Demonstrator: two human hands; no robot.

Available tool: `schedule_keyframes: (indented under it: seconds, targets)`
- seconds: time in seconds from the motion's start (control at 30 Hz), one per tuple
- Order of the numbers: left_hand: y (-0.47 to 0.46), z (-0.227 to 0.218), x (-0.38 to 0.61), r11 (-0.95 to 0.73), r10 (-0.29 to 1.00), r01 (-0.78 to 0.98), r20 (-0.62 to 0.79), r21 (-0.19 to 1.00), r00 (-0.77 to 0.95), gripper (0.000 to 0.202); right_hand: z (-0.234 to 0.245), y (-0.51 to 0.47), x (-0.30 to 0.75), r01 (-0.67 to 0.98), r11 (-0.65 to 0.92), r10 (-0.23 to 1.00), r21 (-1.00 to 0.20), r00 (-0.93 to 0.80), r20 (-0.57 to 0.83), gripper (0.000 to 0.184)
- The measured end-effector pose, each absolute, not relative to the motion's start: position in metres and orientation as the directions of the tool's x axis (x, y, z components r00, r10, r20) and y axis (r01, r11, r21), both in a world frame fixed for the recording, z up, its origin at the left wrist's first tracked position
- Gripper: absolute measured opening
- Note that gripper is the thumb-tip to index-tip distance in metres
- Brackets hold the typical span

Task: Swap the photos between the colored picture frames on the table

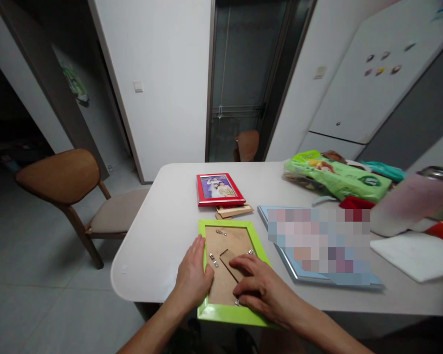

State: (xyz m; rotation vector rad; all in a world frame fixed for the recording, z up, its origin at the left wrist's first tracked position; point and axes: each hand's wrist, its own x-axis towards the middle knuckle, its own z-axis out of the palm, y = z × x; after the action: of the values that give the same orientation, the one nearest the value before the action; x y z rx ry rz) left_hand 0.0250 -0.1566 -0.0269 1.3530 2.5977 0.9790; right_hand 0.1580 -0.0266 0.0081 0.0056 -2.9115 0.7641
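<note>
A green picture frame (208,311) lies face down at the table's near edge. Its brown backboard (221,290) carries a stand flap (227,259) and several small metal clips, one at the upper left (214,260). My left hand (194,273) holds the frame's left side, thumb over the rim. Over the lower right of the backboard, my right hand (260,285) has bent fingers, with the thumb and a fingertip at the lower metal clip (237,302). Another of its fingers touches the stand flap. The frame's front is hidden.
Behind lies a red picture frame (221,202) with a photo, beside brown card pieces (234,211). A blue frame (293,268) with a blurred-out picture lies right. Farther right are a green packet (339,174), a pink bottle (409,204) and a white cloth (417,255). A chair (62,177) stands left.
</note>
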Motion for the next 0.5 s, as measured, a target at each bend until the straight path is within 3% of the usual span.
schedule_keyframes:
  seconds: [0.17, 0.3, 0.5]
  targets:
    - [-0.157, -0.026, 0.026, 0.404, 0.745, 0.702, 0.234, 0.587, -0.625, 0.058, 0.003, -0.027, 0.156, 0.001, 0.873, 0.103, -0.488, -0.978, 0.182, 0.015]
    - [-0.157, -0.026, 0.027, 0.397, 0.740, 0.689, 0.233, 0.606, -0.632, 0.059, -0.001, -0.024, 0.156, 0.190, 0.866, 0.313, -0.463, -0.928, 0.204, 0.033]
    - [-0.159, -0.027, 0.026, 0.355, 0.723, 0.658, 0.251, 0.664, -0.644, 0.057, -0.002, -0.025, 0.151, 0.246, 0.850, 0.369, -0.466, -0.909, 0.193, 0.037]
